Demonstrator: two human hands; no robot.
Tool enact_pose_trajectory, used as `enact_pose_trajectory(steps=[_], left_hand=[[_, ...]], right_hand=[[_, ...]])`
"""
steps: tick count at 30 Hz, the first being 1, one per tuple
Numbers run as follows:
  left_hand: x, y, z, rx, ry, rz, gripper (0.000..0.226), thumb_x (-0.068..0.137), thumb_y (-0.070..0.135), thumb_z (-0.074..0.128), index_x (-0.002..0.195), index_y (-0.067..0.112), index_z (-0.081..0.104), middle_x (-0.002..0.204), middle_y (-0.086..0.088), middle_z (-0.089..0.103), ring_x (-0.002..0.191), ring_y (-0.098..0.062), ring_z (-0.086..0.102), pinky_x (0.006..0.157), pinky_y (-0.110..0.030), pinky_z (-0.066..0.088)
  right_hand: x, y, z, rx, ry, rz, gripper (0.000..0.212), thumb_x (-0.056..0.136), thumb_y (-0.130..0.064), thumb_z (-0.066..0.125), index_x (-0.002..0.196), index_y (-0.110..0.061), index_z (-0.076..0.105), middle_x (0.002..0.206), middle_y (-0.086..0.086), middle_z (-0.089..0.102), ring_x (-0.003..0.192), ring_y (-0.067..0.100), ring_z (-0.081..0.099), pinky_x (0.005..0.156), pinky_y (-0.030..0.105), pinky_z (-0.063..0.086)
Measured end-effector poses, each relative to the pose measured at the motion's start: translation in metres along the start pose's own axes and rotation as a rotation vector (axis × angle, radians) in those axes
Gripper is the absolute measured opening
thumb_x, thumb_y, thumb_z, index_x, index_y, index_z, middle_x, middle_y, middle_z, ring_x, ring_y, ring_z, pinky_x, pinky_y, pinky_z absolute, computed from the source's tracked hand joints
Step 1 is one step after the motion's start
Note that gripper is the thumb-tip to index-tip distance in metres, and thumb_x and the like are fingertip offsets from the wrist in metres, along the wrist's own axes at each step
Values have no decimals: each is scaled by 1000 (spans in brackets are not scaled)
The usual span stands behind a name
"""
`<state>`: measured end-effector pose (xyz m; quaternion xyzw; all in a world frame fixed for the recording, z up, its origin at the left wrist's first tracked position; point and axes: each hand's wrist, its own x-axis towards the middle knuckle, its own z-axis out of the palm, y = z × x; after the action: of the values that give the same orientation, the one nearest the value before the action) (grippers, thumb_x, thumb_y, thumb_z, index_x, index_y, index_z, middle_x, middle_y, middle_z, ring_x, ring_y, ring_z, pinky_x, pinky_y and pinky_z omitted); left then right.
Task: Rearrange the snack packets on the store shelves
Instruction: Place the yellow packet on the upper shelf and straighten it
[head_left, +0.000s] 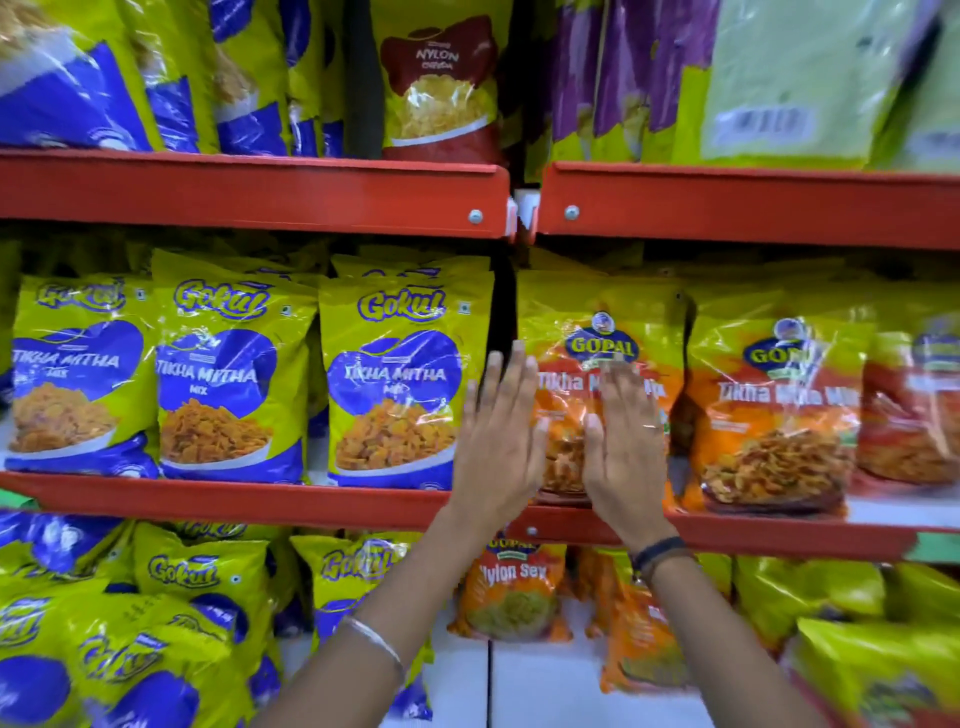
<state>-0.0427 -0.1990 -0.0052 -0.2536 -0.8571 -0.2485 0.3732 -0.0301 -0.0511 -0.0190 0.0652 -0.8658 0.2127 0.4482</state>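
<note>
Orange packet: the Gopal packet (582, 395) stands at centre frame on the red middle shelf (260, 501), upright, at the left end of its row.
My left hand: my left hand (496, 441) is flat and open, fingers straight up, against the packet's left edge; it grips nothing.
My right hand: my right hand (626, 441) is also spread flat, palm pressed on the packet's face; no hold, only a push.
Neighbours: a second Gopal packet (774, 415) stands just to the right; the nearest yellow-and-blue Gokul packet (397, 384) is left of my left hand, across the dark gap between the shelf bays.
Risk, slipping: I judge the film slick, so flat palms could slide off it, with no grip to hold it.
Risk, toppling: pushing high on the face could tip the packet backward onto those behind it, or it could lean into the gap.
Risk, crushing: the contents look brittle, so hard pressure may break them.
Materials: glossy, crinkled plastic film, glare on every face; packets are soft, pillow-shaped rectangles.
Shelving: painted metal lip, smooth, with small round screws.
</note>
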Motion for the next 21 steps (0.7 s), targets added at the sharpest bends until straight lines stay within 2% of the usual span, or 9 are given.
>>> enact_pose_trajectory(steps=[3,9,13,15,18,21], left_hand=[[9,32,31,-101,-46,-10,60,95,34,30,149,22,5,158,5,-3,146,-8,-14,119,-34,-6],[13,35,65,83,-65,-29,58,94,37,27,148,19,15,158,1,9,147,-15,5,119,-37,-2],[16,45,66,68,8,-65,57,93,37,24,147,19,20,158,2,13,146,-11,2,118,-36,-5],[22,56,63,-48,75,-101,52,94,34,25,142,18,32,156,-2,26,146,-12,9,119,-35,0],[46,86,58,-310,172,-81,37,96,24,34,126,10,50,134,-9,52,130,-16,40,111,-29,29],[82,120,61,-433,95,-119,33,96,23,41,119,5,54,116,-14,59,108,-21,55,91,-23,38]], right_hand=[[0,34,-10,-60,-73,12,55,99,-32,25,151,-12,22,161,3,16,150,13,7,122,40,9],[0,51,-10,-62,-148,-36,58,97,-34,24,151,-12,21,161,3,14,149,14,8,121,34,7],[3,59,-20,107,-206,-87,57,99,-38,23,152,-16,18,162,-2,10,150,9,2,122,34,7],[3,66,-38,279,-240,-91,56,99,-42,24,152,-21,20,161,-7,14,149,4,6,122,31,10],[6,89,-79,402,-68,-64,48,99,-41,31,144,-25,36,152,-9,34,144,4,25,118,23,20],[26,125,-117,406,209,58,40,97,-29,42,133,-13,50,135,4,53,130,19,45,109,31,34]])
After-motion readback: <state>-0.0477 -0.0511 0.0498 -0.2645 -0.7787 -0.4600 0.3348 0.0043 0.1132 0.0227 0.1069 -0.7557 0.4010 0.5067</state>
